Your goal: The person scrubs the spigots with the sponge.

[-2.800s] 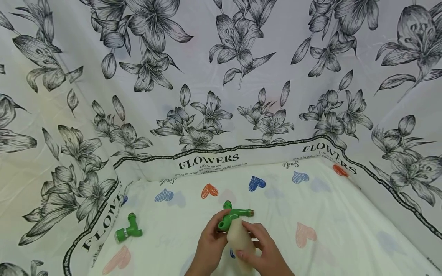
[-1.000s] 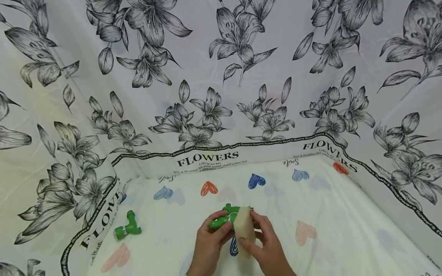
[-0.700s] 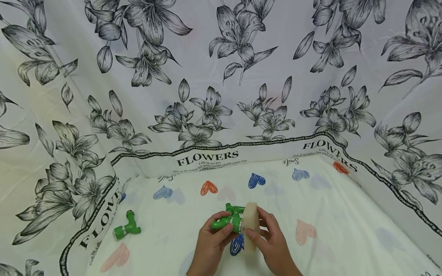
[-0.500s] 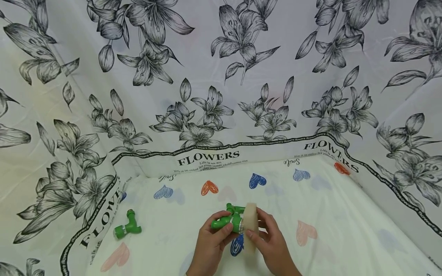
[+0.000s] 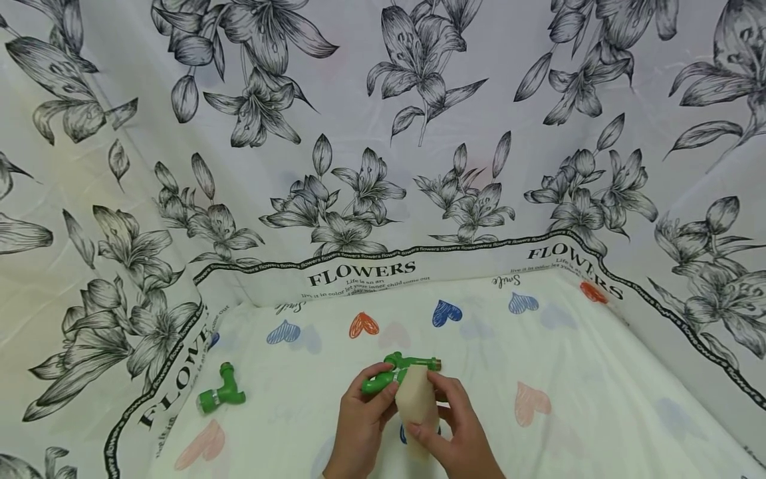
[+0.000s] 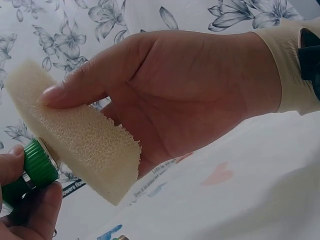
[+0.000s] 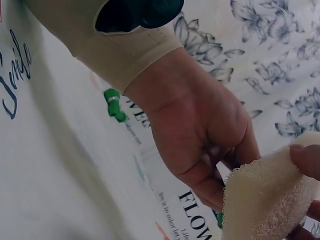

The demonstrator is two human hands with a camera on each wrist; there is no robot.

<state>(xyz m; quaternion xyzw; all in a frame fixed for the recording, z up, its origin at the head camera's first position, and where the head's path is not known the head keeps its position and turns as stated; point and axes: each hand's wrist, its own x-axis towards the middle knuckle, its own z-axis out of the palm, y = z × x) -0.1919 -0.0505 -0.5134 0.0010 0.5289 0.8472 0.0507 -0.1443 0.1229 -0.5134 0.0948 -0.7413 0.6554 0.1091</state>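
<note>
In the head view my left hand grips a green tap near the cloth's middle. My right hand holds a cream porous sponge between thumb and fingers, against the tap's collar end, which it hides. The left wrist view shows the sponge's rough face beside the ribbed green collar of the tap. In the right wrist view the sponge covers most of the tap. Just behind the hands another green tap with a brown threaded end appears to lie on the cloth.
A third green tap lies on the left side of the white heart-printed cloth. White curtains with black lily prints rise at the back and both sides, their lettered hem meeting the cloth.
The sponge has shifted left and turned from nearly edge-on to slanted, with my right hand, now covering the held tap's collar. The tap behind shows its threaded end again.
</note>
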